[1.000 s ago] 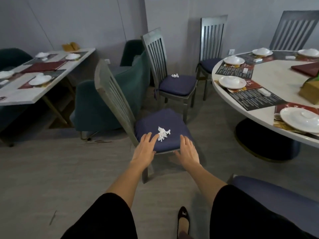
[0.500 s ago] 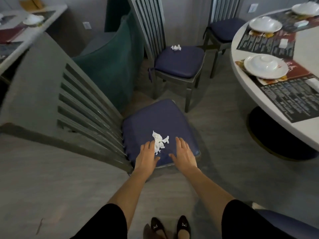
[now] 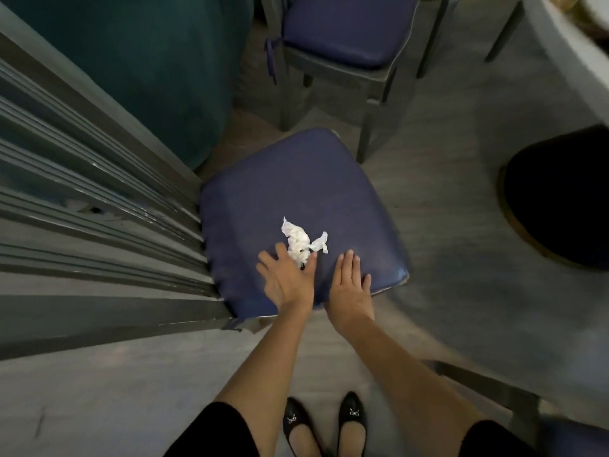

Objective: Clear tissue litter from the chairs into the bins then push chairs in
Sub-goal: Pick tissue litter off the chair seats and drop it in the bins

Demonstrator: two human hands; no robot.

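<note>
A crumpled white tissue (image 3: 301, 242) lies on the navy seat cushion (image 3: 296, 186) of a grey slatted chair right below me. My left hand (image 3: 286, 278) lies flat on the cushion with straight fingers, its fingertips touching the near edge of the tissue. My right hand (image 3: 351, 282) rests flat on the cushion's front right part, a little to the right of the tissue and apart from it. Neither hand holds anything.
The chair's slatted grey back (image 3: 99, 199) fills the left side. A second navy-seated chair (image 3: 346, 31) stands beyond, a teal armchair (image 3: 148, 61) at upper left. The round table's edge (image 3: 566, 44) and dark base (image 3: 560, 199) are at right. Another chair (image 3: 527, 407) stands at lower right.
I have leaned in closer over the chair. My left hand has slid forward until its fingertips touch the tissue; my right hand has stayed flat on the cushion.
</note>
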